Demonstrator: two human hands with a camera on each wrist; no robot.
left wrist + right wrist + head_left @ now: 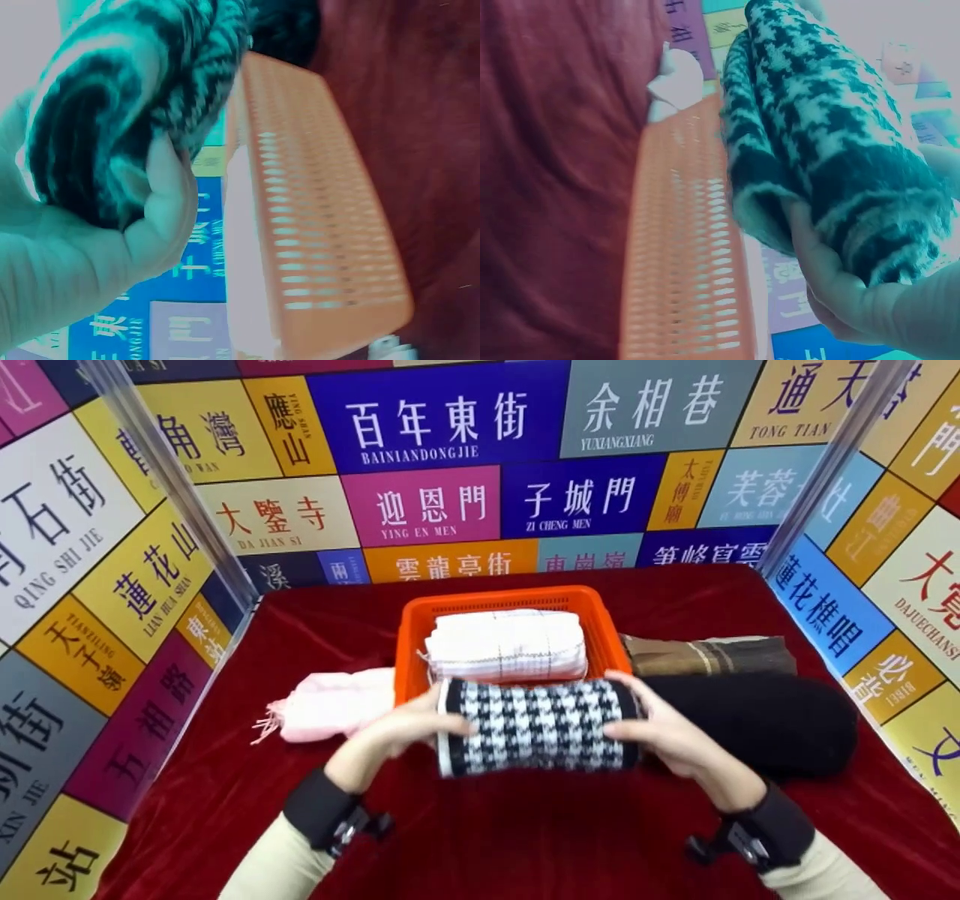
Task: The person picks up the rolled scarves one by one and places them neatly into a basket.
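black-and-white knit, rolled: scarf (536, 727), raised just in front of the basket (407, 660), hiding part of the near rim. contact with the basket: cannot tell. grip: narrow, curled round both ends by left hand (409, 727) and right hand (667, 731), with thumbs on the near face. at left of the basket: pink cloth (341, 701); at right: brown cloth (712, 656) and black cloth (757, 720); inside: white cloth (506, 645). check the outer layer, loose from the core in the right wrist view: liable to unroll if slackened at either end. beware sagging from end-only support, or snagging on the basket rim if advanced too low.
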